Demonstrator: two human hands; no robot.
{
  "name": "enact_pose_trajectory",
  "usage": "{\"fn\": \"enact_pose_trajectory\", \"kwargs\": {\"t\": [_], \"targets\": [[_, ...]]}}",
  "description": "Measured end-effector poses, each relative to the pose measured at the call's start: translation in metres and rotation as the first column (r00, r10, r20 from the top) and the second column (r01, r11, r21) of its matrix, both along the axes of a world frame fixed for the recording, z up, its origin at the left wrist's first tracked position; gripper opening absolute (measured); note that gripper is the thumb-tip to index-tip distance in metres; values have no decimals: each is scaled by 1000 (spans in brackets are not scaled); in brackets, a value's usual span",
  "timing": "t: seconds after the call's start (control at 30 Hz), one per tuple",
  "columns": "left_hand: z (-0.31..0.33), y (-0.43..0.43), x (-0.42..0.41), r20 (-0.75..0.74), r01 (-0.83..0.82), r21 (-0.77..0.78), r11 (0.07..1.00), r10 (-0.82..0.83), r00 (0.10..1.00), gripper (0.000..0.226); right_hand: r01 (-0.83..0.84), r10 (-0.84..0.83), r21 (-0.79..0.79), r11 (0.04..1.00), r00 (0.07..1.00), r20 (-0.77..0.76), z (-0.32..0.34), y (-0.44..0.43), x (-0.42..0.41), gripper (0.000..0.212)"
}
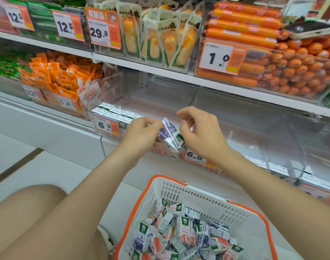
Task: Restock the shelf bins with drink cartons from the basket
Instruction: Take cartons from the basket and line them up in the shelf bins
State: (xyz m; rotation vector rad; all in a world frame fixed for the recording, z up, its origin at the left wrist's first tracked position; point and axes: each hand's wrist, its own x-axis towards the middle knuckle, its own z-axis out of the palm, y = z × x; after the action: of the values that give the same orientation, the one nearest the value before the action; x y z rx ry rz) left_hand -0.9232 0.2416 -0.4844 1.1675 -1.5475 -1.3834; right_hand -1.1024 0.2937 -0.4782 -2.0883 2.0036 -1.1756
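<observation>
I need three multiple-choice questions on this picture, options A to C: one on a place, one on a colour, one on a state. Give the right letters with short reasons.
1. Where is the basket?
A. On the top shelf.
B. Low, below the left hand and right hand.
C. Hanging on the left arm.

2. What colour is its rim?
A. Blue.
B. Black.
C. Orange.

3. The blueberry carton is:
A. Held by both hands.
B. Lying in the basket.
C. Standing in a bin.

Answers: 1 B, it sits lower than both hands; 2 C, an orange band runs round its top; 3 A, both hands pinch it.
</observation>
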Motion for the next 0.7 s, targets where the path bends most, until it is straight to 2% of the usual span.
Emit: {"fn": "enact_pose_trajectory", "kwargs": {"t": [0.1,0.17,0.27,0.37,0.43,0.5,0.53,0.6,0.7], "targets": [[7,26,-26,-156,11,92,996,4,988,37,15,-27,83,996,989,144,-6,43,-24,43],[8,42,-43,-201,25,160,987,7,980,37,-84,63,99,992,979,195,-5,69,-40,53],[9,58,-68,-274,86,281,956,-6,962,35,-203,200,29,979,976,86,-10,95,-62,58],[11,72,-91,-260,134,292,947,-57,964,26,-109,114,-69,992,991,72,-12,106,-83,45],[10,80,-103,-161,165,198,966,-134,978,33,-32,43,-78,996,988,146,-6,113,-93,36],[12,89,-114,-16,206,-8,978,-206,978,29,34,-20,-42,999,955,295,0,120,-103,32],[13,94,-119,6,247,-83,966,-247,969,24,77,-65,-18,997,926,371,2,123,-108,32],[12,99,-131,-24,346,-124,930,-351,936,21,159,-155,31,987,870,468,5,131,-120,30],[2,104,-151,-70,464,-159,871,-479,875,20,197,-219,98,976,833,508,10,145,-139,21]]}}
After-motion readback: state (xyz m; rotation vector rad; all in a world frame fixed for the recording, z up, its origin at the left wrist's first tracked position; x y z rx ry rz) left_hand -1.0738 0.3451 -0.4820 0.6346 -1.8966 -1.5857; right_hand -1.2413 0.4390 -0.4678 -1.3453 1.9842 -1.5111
